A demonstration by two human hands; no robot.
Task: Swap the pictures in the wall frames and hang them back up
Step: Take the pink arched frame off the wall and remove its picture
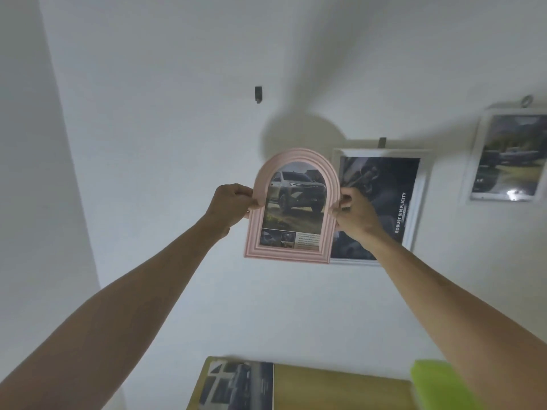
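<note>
A plain white painted wall [177, 143] fills the view, lit evenly; a broad blurred grey fan-shaped shadow [302, 125] spreads over it just above the grip; a pale wall edge [44, 173] runs down well to its left; far below it lies a yellowish wooden tabletop [340, 389]; a bright green object [435, 383] sits at its right end.

Pink arched frame [291, 208] with a truck picture, upright off the wall, beside 2 hung white frames [420, 202].
</note>
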